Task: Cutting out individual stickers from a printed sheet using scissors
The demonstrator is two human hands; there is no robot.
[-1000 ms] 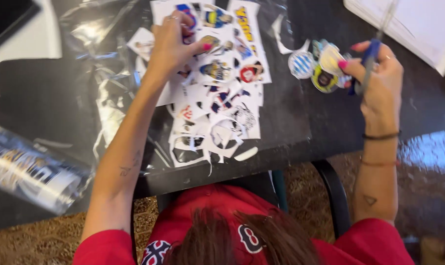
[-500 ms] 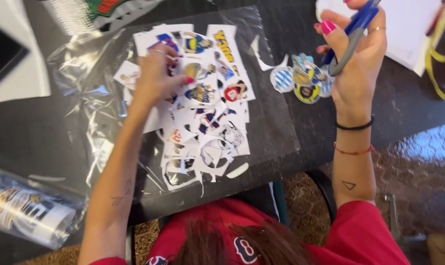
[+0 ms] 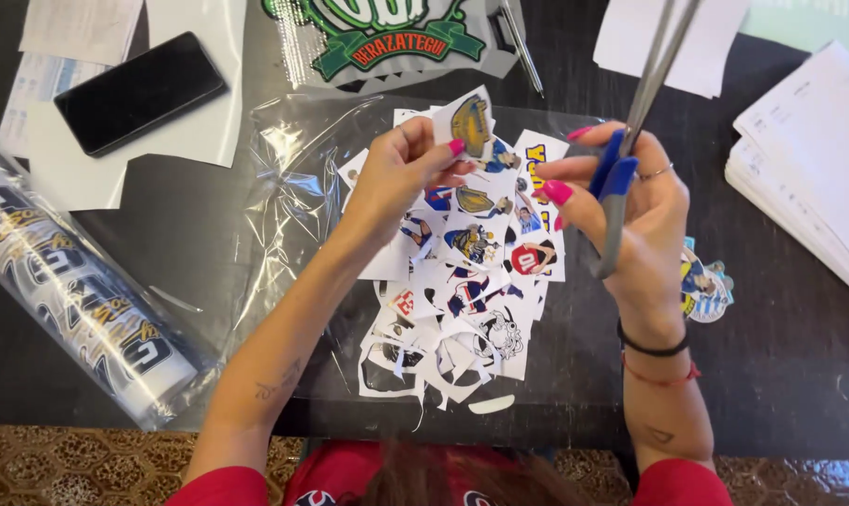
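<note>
Sticker piece [image 3: 469,122]: pinched upright in left hand [image 3: 398,183], just left of scissors [image 3: 630,141] gripped by right hand [image 3: 630,211]; blades point away.

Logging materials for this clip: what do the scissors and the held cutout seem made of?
Scissors: grey metal blades with a dull shine, blue handles that look like plastic. Cutout in the left hand: thin white-backed printed sheet, likely sticker paper; it bends slightly.

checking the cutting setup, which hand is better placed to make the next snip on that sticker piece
Right. The right hand already holds the blue-handled scissors, blades pointing up and away. The left hand pinches the sticker piece just beside them, so it likely only steadies and turns the paper.
</note>
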